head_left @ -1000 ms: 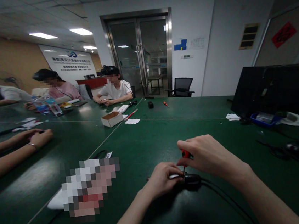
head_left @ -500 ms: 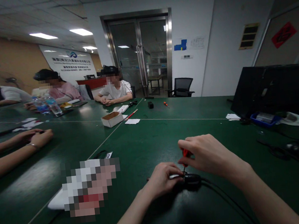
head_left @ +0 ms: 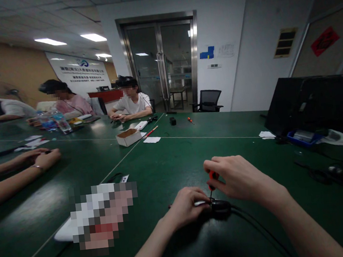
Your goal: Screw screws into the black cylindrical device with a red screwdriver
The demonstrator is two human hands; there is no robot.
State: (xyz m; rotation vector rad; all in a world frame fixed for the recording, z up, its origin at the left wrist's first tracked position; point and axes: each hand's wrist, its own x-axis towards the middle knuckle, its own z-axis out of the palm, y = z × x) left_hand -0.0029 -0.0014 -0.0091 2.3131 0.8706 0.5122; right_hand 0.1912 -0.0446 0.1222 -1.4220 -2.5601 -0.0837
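Upright in my right hand (head_left: 239, 176) is a small screwdriver with a red handle (head_left: 213, 179), pinched between closed fingers. Its thin shaft points down and meets the near end of a black corded device (head_left: 221, 208) on the green table. My left hand (head_left: 188, 205) is closed around the device's left part and steadies it beside the screwdriver tip. A pale strip shows under those fingers, and the rest of that part is hidden. From the device's right end, a black cable (head_left: 256, 223) runs toward the table's near edge.
A blurred white item (head_left: 65, 229) lies left of my arms. Farther off are an open cardboard box (head_left: 129, 138), a black block (head_left: 172, 121) and another screwdriver (head_left: 190, 120). A monitor (head_left: 316, 105) and several corded tools (head_left: 341, 172) occupy the right. A co-worker's hands (head_left: 44, 158) are at left.
My hands, the screwdriver and the device stay almost in place; the red handle looks slightly turned. Across the table, a person's hands have shifted a little.
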